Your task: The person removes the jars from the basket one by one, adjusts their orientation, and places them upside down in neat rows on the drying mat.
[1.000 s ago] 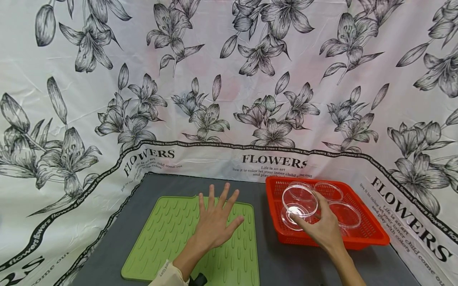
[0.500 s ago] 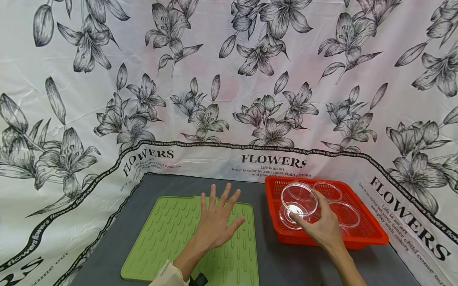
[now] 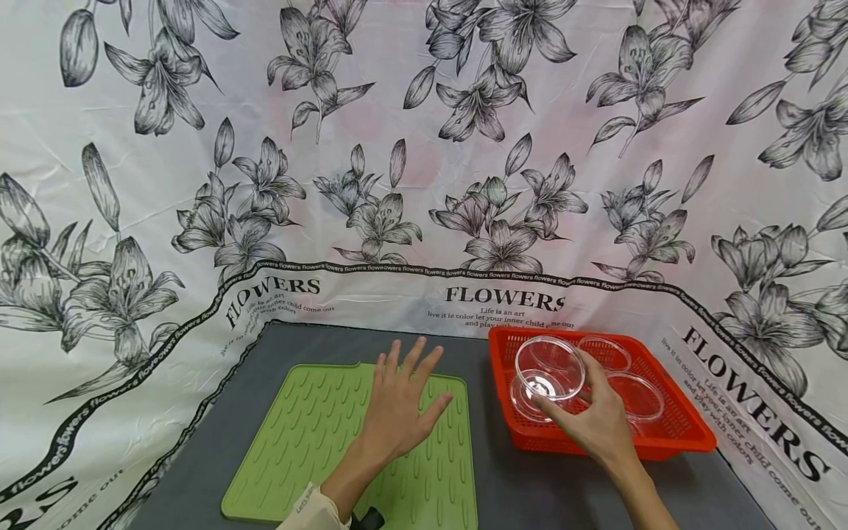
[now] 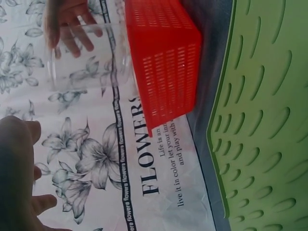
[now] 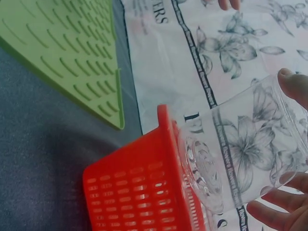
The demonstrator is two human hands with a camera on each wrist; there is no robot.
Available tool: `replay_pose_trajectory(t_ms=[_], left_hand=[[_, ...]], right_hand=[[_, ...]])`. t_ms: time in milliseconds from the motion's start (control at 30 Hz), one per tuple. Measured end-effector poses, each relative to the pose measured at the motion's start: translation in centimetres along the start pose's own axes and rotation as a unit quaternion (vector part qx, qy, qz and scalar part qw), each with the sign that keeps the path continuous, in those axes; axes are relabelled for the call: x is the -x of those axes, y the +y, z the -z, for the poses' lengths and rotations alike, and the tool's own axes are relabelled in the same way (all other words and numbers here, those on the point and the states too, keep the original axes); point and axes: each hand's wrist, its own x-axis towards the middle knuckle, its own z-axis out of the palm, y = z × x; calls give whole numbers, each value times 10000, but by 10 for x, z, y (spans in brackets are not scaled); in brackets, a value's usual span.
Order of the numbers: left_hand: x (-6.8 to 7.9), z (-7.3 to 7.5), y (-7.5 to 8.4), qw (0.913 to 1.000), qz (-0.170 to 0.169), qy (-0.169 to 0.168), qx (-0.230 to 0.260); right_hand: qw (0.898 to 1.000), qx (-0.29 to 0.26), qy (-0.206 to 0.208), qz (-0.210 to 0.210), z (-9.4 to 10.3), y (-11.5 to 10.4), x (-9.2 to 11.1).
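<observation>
My right hand [image 3: 599, 423] holds a clear plastic cup [image 3: 548, 372] near its rim, thumb on one side and fingers on the other. The cup is over the red basket [image 3: 553, 444], its wide mouth tilted toward the head camera. In the right wrist view, the base of the transparent cup [image 5: 250, 149] overlaps the basket's rim. More clear cups [image 3: 639, 394] stand inside the basket, partly hidden by my hand. My left hand [image 3: 396, 412] hovers over the green ridged mat [image 3: 311, 434], fingers spread and holding nothing.
A dark grey tabletop [image 3: 493, 478] runs between the mat and the basket. Behind and at both sides hangs a white curtain [image 3: 384, 302] with black flower prints, meeting the table's back edge.
The cup and right hand have drifted very slightly left. Left fingers have come a little closer together. The whole scene has shifted slightly left in the head view.
</observation>
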Motion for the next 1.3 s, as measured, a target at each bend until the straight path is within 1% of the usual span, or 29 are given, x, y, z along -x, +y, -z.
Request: replay_pose_trajectory(t_ms=[167,367,600,700,900,1000,1133,1300], left_hand=[[-1,1,-1,9994,-175,283,49],[-3,4,0,9989,-260,386,108],[-7,10,2,9985,-281,371,281],[-6,11,1,9985,-274,389,283],[-3,10,0,9984,-295,403,270],[-3,9,1,9981,-325,397,338],[-3,9,1,9976,-367,402,424],[-4,11,5,9970,-393,424,512]], right_hand=[[9997,-89,53,222,-1,-7,0],[9987,-211,96,459,-1,-14,-1],[9978,-205,84,627,-2,-21,-4],[9975,-268,22,652,-3,-23,-5],[9973,-385,-100,621,-6,-24,-4],[9975,-317,-114,628,-7,-24,-3],[9973,-202,-56,702,-7,-25,-3],[9960,-234,20,868,-8,-27,-3]])
